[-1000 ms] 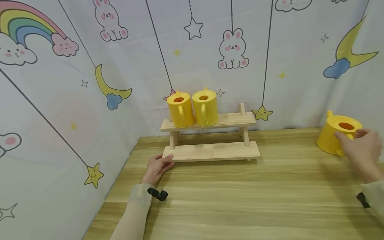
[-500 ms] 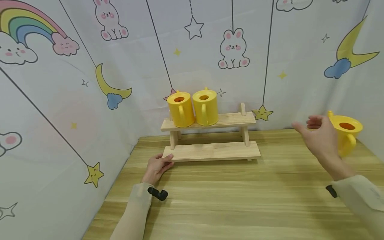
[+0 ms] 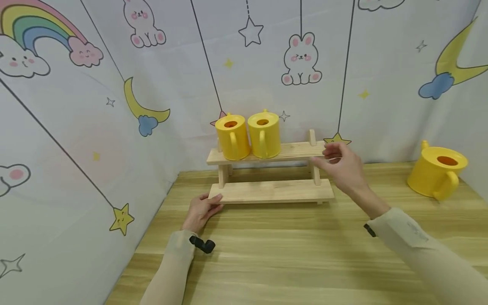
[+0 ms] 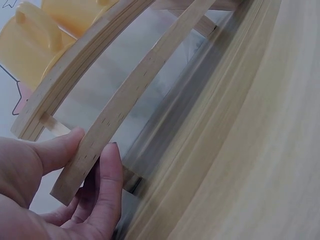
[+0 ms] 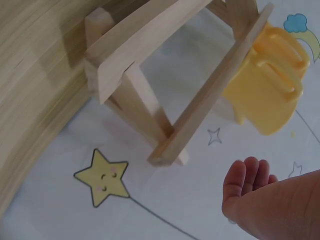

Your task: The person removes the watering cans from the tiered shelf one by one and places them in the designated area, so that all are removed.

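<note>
A two-tier wooden shelf (image 3: 274, 191) stands on the table by the back wall. My left hand (image 3: 200, 213) pinches the left end of its lower board, thumb on top and fingers beneath, as the left wrist view shows. Two yellow watering cans (image 3: 233, 142) sit side by side on the left part of the upper board, handles toward me. My right hand (image 3: 346, 170) is at the right end of that board, fingers loosely bent and holding nothing. In the right wrist view, the right hand (image 5: 250, 185) appears apart from the shelf and the watering cans (image 5: 265, 90).
A third yellow watering can (image 3: 434, 173) stands on the wood-grain table (image 3: 289, 254) at the far right, handle toward the front right. A white cloth backdrop (image 3: 255, 76) with printed bunnies, stars and moons rises behind and to the left.
My right hand has let go of the far-right watering can and moved left to the shelf's right end. The left hand keeps its hold on the board. The head view has shifted slightly.
</note>
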A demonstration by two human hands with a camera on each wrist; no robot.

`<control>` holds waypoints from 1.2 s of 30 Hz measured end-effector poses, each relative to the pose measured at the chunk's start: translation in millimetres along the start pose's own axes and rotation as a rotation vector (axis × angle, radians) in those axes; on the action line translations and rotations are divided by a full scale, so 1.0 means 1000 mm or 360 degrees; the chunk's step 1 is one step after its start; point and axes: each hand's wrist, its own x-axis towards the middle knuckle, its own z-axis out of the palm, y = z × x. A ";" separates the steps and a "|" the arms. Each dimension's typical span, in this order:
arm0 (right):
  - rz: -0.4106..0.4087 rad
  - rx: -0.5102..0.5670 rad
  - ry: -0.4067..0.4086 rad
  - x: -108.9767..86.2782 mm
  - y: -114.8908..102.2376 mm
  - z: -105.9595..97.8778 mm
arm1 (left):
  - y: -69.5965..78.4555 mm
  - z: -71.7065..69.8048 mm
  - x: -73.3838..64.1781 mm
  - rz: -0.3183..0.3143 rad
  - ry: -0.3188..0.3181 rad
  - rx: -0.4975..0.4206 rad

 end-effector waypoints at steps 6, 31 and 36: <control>0.0010 0.0115 -0.0129 0.013 -0.017 0.038 | 0.001 0.001 -0.005 0.0005 -0.0001 -0.0014; -0.0049 0.0376 -0.0172 0.065 -0.052 0.130 | -0.003 0.001 -0.002 0.0027 -0.0017 -0.0049; -0.0030 0.0409 -0.0156 0.069 -0.054 0.138 | -0.002 0.000 -0.002 0.0028 -0.0014 -0.0049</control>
